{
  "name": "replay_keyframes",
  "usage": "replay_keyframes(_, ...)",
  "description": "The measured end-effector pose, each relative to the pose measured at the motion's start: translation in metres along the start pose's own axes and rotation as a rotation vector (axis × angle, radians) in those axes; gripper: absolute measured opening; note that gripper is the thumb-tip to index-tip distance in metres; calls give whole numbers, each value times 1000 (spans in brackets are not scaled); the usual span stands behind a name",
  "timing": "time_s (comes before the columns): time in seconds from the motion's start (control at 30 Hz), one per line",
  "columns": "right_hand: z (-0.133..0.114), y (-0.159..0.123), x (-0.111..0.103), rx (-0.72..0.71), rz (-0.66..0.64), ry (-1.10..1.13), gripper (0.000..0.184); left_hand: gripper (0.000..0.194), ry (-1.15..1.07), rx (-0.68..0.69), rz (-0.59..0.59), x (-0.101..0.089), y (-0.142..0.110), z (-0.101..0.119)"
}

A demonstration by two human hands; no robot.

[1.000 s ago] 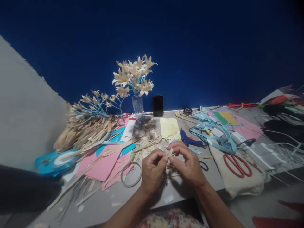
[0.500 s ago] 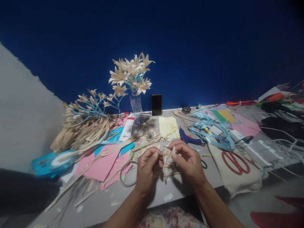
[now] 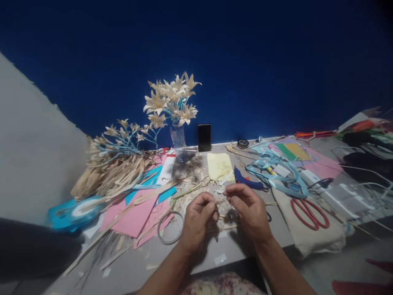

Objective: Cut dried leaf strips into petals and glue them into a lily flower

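My left hand point(image 3: 199, 220) and my right hand point(image 3: 249, 209) are held close together above the grey table point(image 3: 172, 258), fingers curled in a pinch. Between their fingertips sits a small pale dried-leaf piece point(image 3: 220, 201). More dried strips and a dark tuft point(image 3: 231, 216) lie just under the hands. A grey ring point(image 3: 170, 226) rests on the table left of my left hand. A blue glue gun point(image 3: 247, 181) lies just beyond my right hand.
A clear vase with cream leaf flowers point(image 3: 172, 102) and a black phone point(image 3: 204, 137) stand against the blue wall. Dried leaves point(image 3: 110, 172), pink paper point(image 3: 135, 211) and a blue tape roll point(image 3: 73, 209) lie left. Red scissors point(image 3: 309, 213) on a cloth, blue ribbon point(image 3: 276, 172) and coloured sheets lie right.
The hands stay together with the small leaf piece; the fingers have shifted slightly and the pale piece sits lower between them. The camera view moved a little.
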State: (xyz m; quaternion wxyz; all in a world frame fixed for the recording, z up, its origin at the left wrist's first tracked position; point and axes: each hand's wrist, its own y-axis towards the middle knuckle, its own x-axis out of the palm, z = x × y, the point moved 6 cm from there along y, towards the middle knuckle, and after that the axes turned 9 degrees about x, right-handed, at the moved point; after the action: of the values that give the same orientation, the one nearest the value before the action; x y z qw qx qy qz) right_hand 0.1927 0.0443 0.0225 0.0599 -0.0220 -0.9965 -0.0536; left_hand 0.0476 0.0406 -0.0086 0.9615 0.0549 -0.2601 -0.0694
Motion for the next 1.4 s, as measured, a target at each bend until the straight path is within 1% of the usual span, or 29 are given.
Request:
replay_keyframes(0.07, 1, 0, -6, -10, 87, -10, 13, 19, -110, -3, -11, 0, 4, -3)
replay_keyframes(0.1, 0, -1, -6, -14, 99, -28, 13, 20, -130, 12, -1, 0, 5, -3)
replay_keyframes(0.17, 0, -4, -3, -21, 67, -68, 14, 22, -117, 39, 31, -2, 7, -1)
replay_keyframes(0.23, -4, -10, 3, -65, 34, -134, 16, 22, -45, 59, 62, -4, 7, 3)
replay_keyframes(0.3, -11, -16, 7, -173, 31, -239, 17, 21, 57, 103, 93, -7, 6, 7)
replay_keyframes(0.4, -28, -26, 15, -435, 47, -405, 16, 16, 205, 195, 125, -10, 3, 16)
replay_keyframes(0.47, -38, -31, 19, -595, 86, -488, 18, 11, 281, 244, 137, -11, 0, 20)
replay_keyframes(0.5, -41, -33, 20, -649, 115, -522, 21, 9, 313, 263, 141, -10, -1, 21)
replay_keyframes(0.57, -46, -34, 21, -710, 169, -578, 25, 8, 357, 309, 139, -7, -3, 25)
replay_keyframes(0.63, -47, -35, 23, -726, 175, -625, 26, 10, 391, 357, 129, -4, -5, 29)
replay_keyframes(0.7, -48, -34, 26, -725, 140, -659, 25, 10, 417, 378, 121, -2, -5, 31)
replay_keyframes(0.87, -47, -31, 30, -689, 85, -669, 13, 12, 395, 330, 137, -4, -7, 28)
replay_keyframes(0.93, -46, -32, 32, -710, 64, -689, 12, 13, 392, 332, 164, -3, -10, 28)
replay_keyframes(1.03, -44, -35, 35, -755, 64, -760, 11, 12, 396, 320, 256, -1, -13, 28)
replay_keyframes(1.1, -41, -35, 36, -755, 72, -816, 11, 14, 369, 268, 311, -1, -13, 25)
replay_keyframes(1.17, -39, -33, 36, -751, 62, -848, 13, 18, 316, 190, 334, 0, -11, 20)
replay_keyframes(1.27, -37, -31, 34, -770, 53, -838, 14, 22, 239, 83, 333, -1, -8, 9)
replay_keyframes(1.4, -35, -29, 32, -791, 45, -854, 13, 25, 214, 39, 331, -5, -7, 0)
